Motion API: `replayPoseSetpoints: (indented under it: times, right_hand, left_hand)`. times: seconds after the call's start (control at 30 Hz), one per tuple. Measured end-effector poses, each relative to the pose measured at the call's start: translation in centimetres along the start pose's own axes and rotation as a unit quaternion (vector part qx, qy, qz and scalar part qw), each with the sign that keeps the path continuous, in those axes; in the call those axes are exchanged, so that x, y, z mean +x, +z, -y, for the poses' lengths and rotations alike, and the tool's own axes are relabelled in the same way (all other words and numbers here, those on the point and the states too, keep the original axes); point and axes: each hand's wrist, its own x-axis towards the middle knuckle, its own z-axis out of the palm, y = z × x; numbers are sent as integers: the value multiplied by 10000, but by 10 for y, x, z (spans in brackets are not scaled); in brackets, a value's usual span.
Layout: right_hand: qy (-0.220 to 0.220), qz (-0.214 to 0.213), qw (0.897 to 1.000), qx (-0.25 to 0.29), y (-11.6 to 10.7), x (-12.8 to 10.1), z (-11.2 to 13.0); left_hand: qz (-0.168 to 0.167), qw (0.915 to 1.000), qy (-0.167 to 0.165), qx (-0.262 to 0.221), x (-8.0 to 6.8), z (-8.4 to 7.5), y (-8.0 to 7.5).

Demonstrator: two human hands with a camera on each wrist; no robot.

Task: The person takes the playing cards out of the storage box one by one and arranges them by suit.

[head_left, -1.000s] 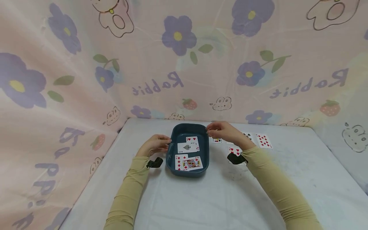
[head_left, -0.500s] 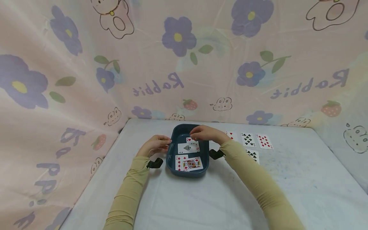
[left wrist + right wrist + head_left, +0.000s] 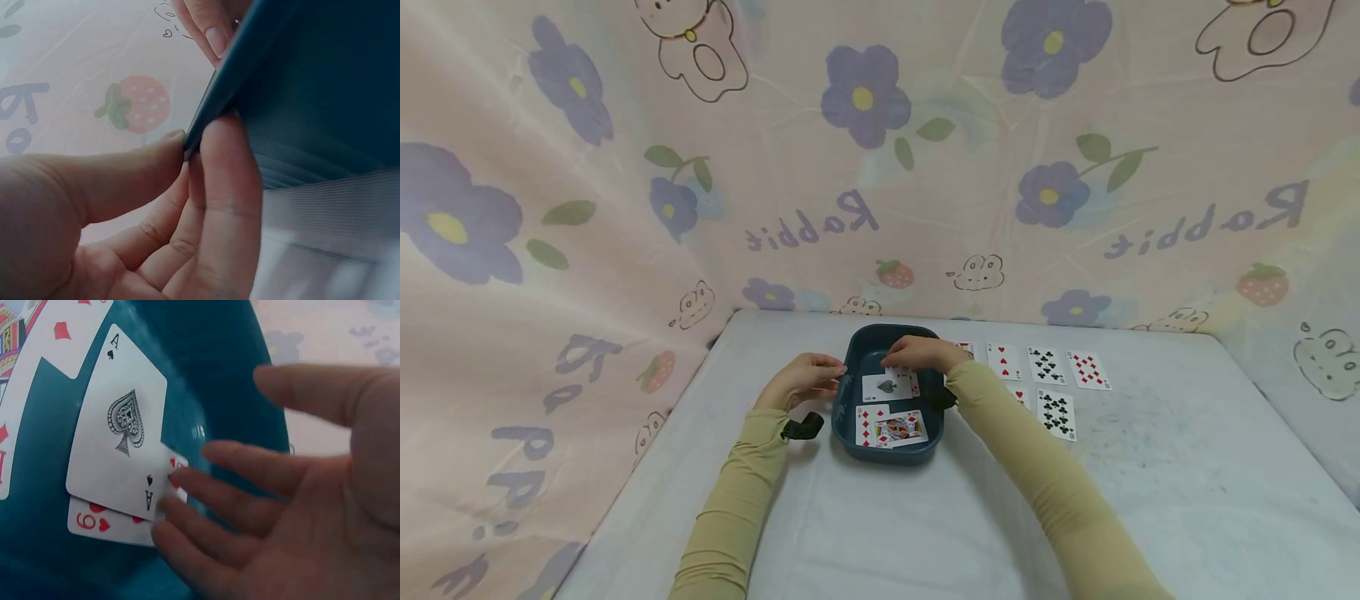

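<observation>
Dark teal tray (image 3: 847, 421) holds face-up ace of spades (image 3: 119, 447)

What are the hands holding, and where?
The left hand pinches the blue tray by its left rim. The right hand holds nothing, fingers open over the cards.

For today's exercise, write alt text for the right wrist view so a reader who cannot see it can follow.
The right hand hangs open over a dark teal tray, fingertips at the edge of the ace of spades. The ace lies face up, overlapping a red nine of hearts. More red cards show at the left edge.
</observation>
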Motion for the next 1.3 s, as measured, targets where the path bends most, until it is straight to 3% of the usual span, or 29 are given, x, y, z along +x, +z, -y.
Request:
replayPoseSetpoints:
  times: [0.17,0.43,0.77,0.93,1.1,1.3]
  right_hand:
    - [43,562,9976,403,2,1,-2]
    - [-183,1155,9920,475,10,3,-1]
    - [-247,1582,9857,-529,23,-4,11]
    - [-231,1633,9845,-598,25,-5,9]
    - [-247,1374,9888,-522,27,-6,7]
    - [-236,1245,9919,-27,31,-7,7]
  left_hand:
    - [10,10000,-5,-5,0,0,0]
    - [-25,10000,15,-25,-1,1,0]
    - [-7,10000,-13,-50,-2,-1,0]
    - [-38,10000,16,-15,-2,-2,0]
    - [-35,10000,-21,-59,-3,-2,0]
    - [1,10000,-32,-81,-3,-1,-1]
